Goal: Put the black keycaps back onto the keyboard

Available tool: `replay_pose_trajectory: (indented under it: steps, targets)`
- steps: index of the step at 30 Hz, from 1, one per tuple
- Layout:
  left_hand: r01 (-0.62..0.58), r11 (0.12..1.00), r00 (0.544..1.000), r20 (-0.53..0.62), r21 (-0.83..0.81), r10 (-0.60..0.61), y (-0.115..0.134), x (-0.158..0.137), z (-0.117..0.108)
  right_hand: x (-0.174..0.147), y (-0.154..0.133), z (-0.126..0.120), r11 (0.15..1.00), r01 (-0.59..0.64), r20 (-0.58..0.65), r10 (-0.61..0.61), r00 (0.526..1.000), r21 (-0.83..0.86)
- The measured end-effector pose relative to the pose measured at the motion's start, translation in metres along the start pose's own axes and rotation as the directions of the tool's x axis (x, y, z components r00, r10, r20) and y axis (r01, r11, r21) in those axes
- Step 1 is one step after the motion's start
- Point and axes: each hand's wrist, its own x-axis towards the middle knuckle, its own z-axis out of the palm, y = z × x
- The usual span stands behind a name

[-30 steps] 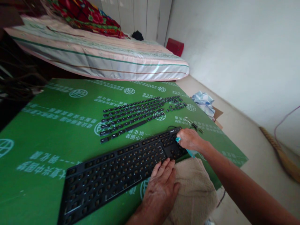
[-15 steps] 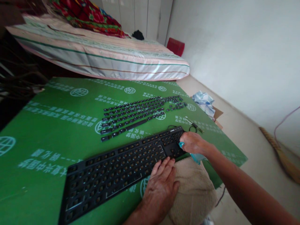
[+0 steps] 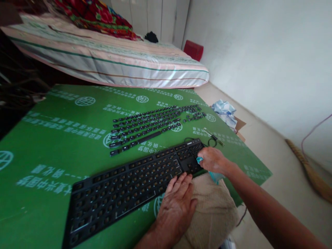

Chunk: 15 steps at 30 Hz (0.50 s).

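A black keyboard (image 3: 114, 186) with its keycaps off lies slantwise on the green board (image 3: 46, 145). My left hand (image 3: 178, 197) rests flat near its front edge, fingers stretched out and fingertips touching the frame. At the number-pad end, my right hand (image 3: 211, 159) is closed around a thin blue-green cloth or wipe (image 3: 214, 177), pressing it to the keyboard; part of it hangs below the palm. Behind the keyboard, the removed keycaps (image 3: 145, 124) lie laid out in rows.
A tweezer-like metal tool (image 3: 214, 136) and the coiled cable (image 3: 212, 141) lie by the keyboard's far right corner. A beige towel (image 3: 207, 211) is under my forearms at the board's edge. Beyond stand a bed (image 3: 116, 69), crumpled paper (image 3: 224, 110) and a broom (image 3: 308, 169).
The view has shifted slightly. Both hands keep almost the same places on the keyboard, the right still gripping the blue-green cloth.
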Motion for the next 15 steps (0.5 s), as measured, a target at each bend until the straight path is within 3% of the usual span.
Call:
replay_pose_trajectory:
  steps: [5, 15]
  targets:
    - [-0.003, 1.000, 1.000, -0.001, -0.015, 0.003, -0.001, 0.000, 0.000, -0.005, 0.003, 0.002, 0.999, 0.019, 0.012, -0.019, 1.000, 0.026]
    - [-0.033, 0.999, 0.998, -0.049, 0.008, 0.033, -0.003, 0.000, 0.001, -0.016, -0.009, 0.013, 0.995, -0.067, -0.053, 0.071, 0.996, 0.078]
